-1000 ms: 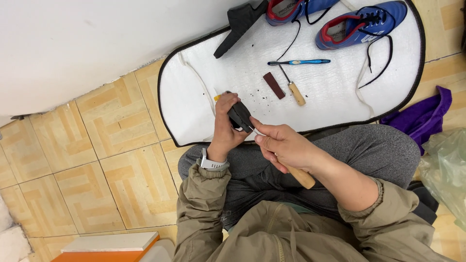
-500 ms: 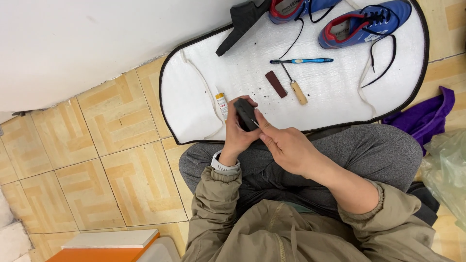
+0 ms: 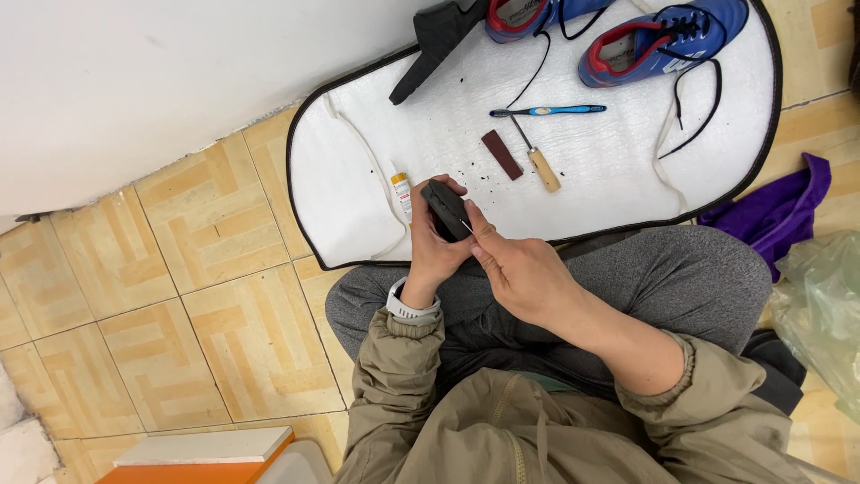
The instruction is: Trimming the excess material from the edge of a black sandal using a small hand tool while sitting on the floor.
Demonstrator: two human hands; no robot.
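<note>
My left hand grips a small black rubber-like piece, holding it upright over the near edge of a white foam mat. My right hand pinches a thin metal tool, and its tip touches the black piece. The tool's handle is hidden under my palm. I sit cross-legged in grey trousers and an olive jacket, with a watch on my left wrist. A small glue tube lies on the mat just left of my left hand.
On the mat lie a blue toothbrush, a wooden-handled awl, a brown strip, two blue shoes with loose laces, and a black sole piece. A purple cloth and a green plastic bag are to the right. An orange-and-white box is at bottom left.
My left hand has turned and raised the black piece, uncovering the glue tube. The wooden handle that showed below my right hand is now out of sight.
</note>
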